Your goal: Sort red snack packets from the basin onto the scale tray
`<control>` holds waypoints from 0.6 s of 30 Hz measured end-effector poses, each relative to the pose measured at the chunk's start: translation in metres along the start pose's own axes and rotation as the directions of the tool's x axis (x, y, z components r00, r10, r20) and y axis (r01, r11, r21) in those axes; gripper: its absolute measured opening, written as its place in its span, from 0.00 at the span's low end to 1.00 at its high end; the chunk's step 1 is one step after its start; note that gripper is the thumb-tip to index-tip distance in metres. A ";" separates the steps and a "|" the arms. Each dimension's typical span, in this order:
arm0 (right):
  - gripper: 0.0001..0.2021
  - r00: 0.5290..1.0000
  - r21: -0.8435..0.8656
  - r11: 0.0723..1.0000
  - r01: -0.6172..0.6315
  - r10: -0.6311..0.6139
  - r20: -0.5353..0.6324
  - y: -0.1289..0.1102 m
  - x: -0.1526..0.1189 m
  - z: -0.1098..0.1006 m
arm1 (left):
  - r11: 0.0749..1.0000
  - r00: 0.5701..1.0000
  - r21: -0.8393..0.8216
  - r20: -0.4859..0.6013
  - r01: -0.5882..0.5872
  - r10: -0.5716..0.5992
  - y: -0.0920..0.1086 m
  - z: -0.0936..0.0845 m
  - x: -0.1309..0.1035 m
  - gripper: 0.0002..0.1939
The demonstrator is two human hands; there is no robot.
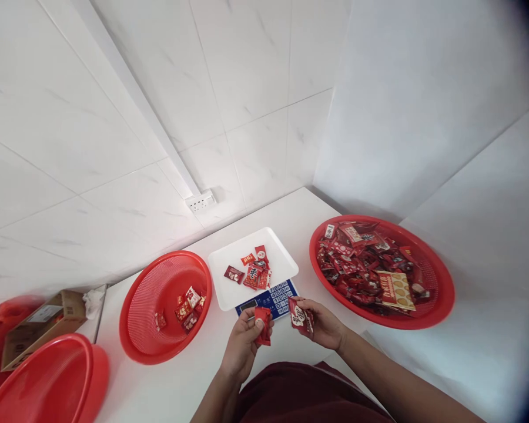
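Observation:
My left hand (242,343) pinches a small red snack packet (263,325) upright in front of my chest. My right hand (324,324) grips another red packet with white print (300,317). Both hands hover just in front of a blue scale (271,298) whose white weighing tray (229,296) carries several red packets (253,271). To the right, a large red basket (432,317) is heaped with red packets (365,264). On the left, a smaller red basket (145,305) holds a few packets (187,308).
An upturned red basin (48,382) sits at the lower left beside a cardboard box (35,329). A wall socket (200,201) is mounted on the tiled wall behind the white table (300,211). My dark red clothing (308,393) fills the bottom edge.

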State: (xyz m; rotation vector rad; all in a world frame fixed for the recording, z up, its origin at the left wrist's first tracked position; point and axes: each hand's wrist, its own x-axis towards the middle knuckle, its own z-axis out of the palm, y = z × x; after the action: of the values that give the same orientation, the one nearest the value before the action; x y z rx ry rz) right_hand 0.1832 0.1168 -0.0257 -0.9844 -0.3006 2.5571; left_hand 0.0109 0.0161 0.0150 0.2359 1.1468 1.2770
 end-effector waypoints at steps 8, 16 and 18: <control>0.13 0.987 -0.036 0.999 0.025 -0.019 0.158 -0.003 -0.002 0.003 | 0.935 0.982 0.319 -0.053 -0.154 0.180 0.004 0.009 0.004 0.14; 0.20 0.992 -0.429 0.903 0.027 0.029 0.123 0.005 -0.005 0.025 | 0.327 0.784 0.803 0.255 -0.497 0.566 -0.005 0.005 0.007 0.07; 0.18 0.992 -0.468 0.883 0.029 0.031 0.119 0.006 -0.006 0.027 | 0.279 0.785 0.814 0.307 -0.510 0.538 -0.008 0.006 0.005 0.09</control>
State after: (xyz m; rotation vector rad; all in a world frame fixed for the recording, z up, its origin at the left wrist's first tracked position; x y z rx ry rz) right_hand 0.1675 0.1075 -0.0039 -0.9780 -0.9951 2.6043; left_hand 0.0192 0.0202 0.0094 1.5226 1.7772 1.0990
